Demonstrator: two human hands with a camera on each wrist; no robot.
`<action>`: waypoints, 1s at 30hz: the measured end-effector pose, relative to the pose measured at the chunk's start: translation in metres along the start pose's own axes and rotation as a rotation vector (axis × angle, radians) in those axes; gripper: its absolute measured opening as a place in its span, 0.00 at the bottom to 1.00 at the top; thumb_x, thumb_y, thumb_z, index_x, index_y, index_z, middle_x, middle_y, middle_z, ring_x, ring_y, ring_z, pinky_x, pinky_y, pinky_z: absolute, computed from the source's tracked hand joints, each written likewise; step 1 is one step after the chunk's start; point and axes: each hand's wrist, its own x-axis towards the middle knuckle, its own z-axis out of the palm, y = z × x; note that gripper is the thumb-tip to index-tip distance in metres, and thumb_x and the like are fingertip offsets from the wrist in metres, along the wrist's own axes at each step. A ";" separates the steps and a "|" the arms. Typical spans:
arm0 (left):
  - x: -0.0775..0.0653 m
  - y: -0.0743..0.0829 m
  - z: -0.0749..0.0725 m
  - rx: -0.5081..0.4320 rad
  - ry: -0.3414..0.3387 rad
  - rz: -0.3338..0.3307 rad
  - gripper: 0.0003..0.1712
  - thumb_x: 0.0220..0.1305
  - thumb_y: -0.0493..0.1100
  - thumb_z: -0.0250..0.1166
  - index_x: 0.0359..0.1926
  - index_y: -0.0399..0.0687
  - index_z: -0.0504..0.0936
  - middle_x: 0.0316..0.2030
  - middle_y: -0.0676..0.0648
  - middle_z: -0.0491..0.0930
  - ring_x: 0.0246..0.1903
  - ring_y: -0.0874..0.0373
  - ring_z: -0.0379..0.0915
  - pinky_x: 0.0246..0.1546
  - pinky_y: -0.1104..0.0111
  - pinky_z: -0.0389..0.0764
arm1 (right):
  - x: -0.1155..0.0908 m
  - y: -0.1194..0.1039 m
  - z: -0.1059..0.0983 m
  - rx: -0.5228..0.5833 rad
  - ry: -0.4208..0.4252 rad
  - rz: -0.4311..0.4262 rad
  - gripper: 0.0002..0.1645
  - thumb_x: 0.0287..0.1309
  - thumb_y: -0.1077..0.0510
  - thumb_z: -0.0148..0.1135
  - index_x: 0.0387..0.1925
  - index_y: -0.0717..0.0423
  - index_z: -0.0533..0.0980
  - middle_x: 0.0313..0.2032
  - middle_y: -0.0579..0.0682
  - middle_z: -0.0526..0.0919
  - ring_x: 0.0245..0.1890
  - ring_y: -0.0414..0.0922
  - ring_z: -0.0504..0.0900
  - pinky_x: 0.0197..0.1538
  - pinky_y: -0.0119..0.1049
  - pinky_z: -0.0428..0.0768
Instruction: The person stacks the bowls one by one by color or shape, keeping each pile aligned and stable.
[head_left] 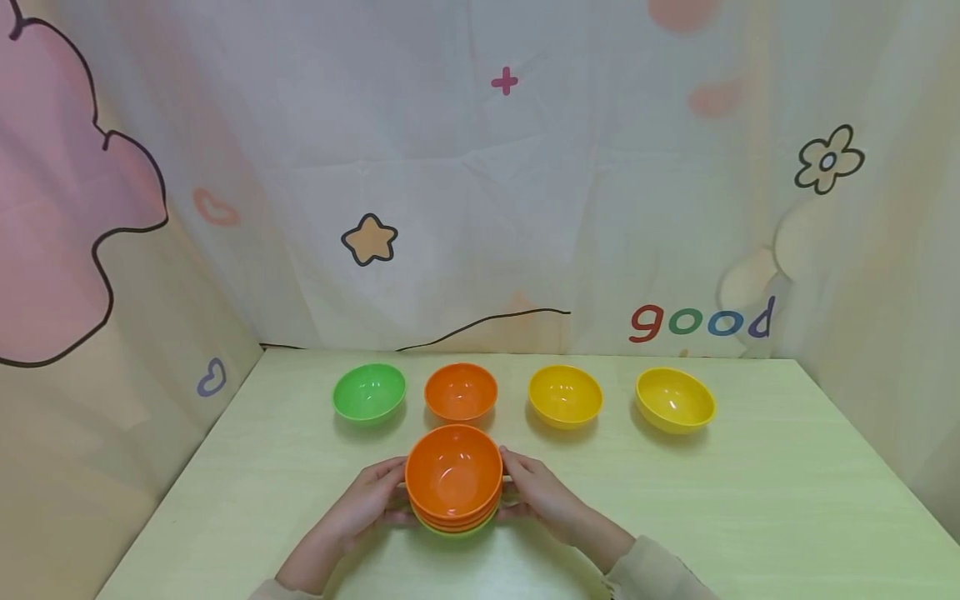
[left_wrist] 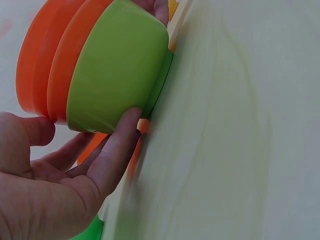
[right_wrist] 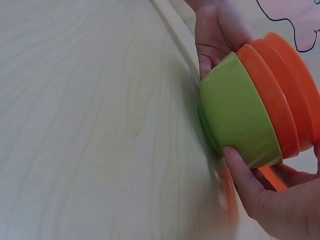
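A stack of nested bowls (head_left: 453,477) is held between both hands near the middle of the table, orange bowls on top and a green bowl (left_wrist: 117,70) at the bottom. My left hand (head_left: 372,498) grips its left side, thumb by the orange rims and fingertips on the green wall. From the right side my right hand (head_left: 545,502) holds it likewise, with one finger low on the green bowl (right_wrist: 240,115). The green base is close over the tabletop in both wrist views. Just behind the stack is a single orange bowl (head_left: 461,390), its front edge partly hidden.
Along the back of the pale wooden table (head_left: 787,500), a green bowl (head_left: 370,393) stands left of that orange one. Two yellow bowls, one nearer the middle (head_left: 566,397) and one farther right (head_left: 675,400), complete the row. A printed curtain (head_left: 465,183) hangs behind.
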 end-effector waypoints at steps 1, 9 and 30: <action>0.000 0.000 0.000 0.000 0.000 0.001 0.31 0.70 0.51 0.48 0.64 0.31 0.61 0.61 0.33 0.64 0.54 0.44 0.72 0.41 0.58 0.81 | 0.000 0.000 0.000 0.005 0.000 0.001 0.40 0.68 0.39 0.37 0.63 0.70 0.58 0.56 0.63 0.73 0.46 0.47 0.79 0.40 0.41 0.83; 0.000 -0.002 -0.001 -0.010 -0.010 0.015 0.32 0.69 0.52 0.49 0.63 0.31 0.62 0.61 0.33 0.64 0.54 0.44 0.72 0.41 0.57 0.81 | 0.000 0.003 0.001 0.033 0.010 -0.003 0.43 0.66 0.36 0.39 0.63 0.70 0.58 0.55 0.63 0.74 0.46 0.47 0.80 0.40 0.41 0.83; -0.008 0.006 -0.016 -0.015 0.050 0.034 0.27 0.71 0.47 0.45 0.62 0.31 0.62 0.59 0.32 0.67 0.49 0.47 0.76 0.44 0.56 0.80 | 0.000 0.001 0.002 0.031 0.007 0.005 0.43 0.66 0.36 0.39 0.64 0.70 0.57 0.56 0.64 0.72 0.48 0.49 0.79 0.41 0.42 0.82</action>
